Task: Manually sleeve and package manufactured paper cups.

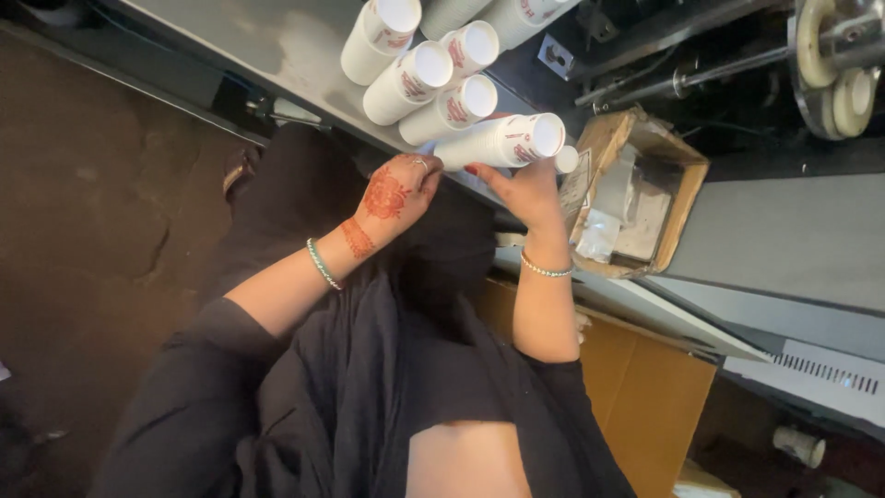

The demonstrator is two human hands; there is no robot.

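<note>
The left hand [396,192] and the right hand [527,189] are holding a stack of white paper cups [502,141] lying sideways above the grey worktop [277,46] edge. Left fingers are pinching its closed end; right fingers are curling beneath it. More cup stacks [419,74] are lying just behind, a cardboard box [682,198] beside.

The top edge cuts off the upper cup stacks [516,14]. The held cup stack [502,140] hides the right hand's [525,189] fingertips. The cardboard box's [687,198] contents are too jumbled to identify.
</note>
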